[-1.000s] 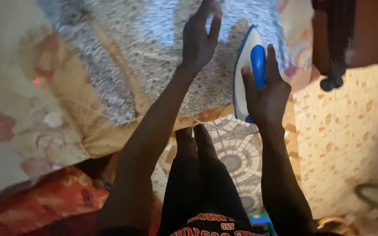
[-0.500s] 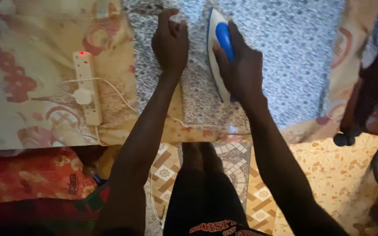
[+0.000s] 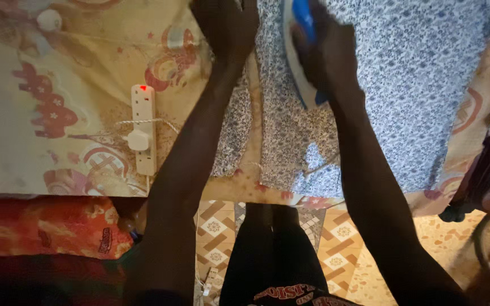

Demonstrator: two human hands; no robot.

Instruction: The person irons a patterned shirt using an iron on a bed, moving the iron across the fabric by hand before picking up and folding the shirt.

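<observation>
Nearest, at 6 o'clock, the person's legs in dark shorts stood on a patterned tile floor [image 3: 341, 238], with a red printed cloth [image 3: 46, 226] at 8 o'clock below the edge of the bed. Above that edge, a cream bedsheet [image 3: 75, 73] with red motifs covered the bed, and a white power strip [image 3: 144, 130] lay on it at 9 o'clock, its red light lit and a white plug seated in it with a cord running off toward 3 o'clock. Both forearms reached up from 6 o'clock toward 12 o'clock. A blue-and-white floral garment [image 3: 415, 90] was spread flat on the sheet from the centre out to 2 o'clock. Farther up, the right hand [image 3: 327, 56] had its fingers closed around the blue handle of a white and blue clothes iron [image 3: 301, 34], which sat soleplate down on the garment at 12 o'clock, partly cut off by the top of the view. The left hand [image 3: 228, 25], just beside the iron at 11 o'clock, pressed down on the garment's left edge; it gripped nothing visible, though how far its fingers spread could not be told, since the top of the view cut them off.
</observation>
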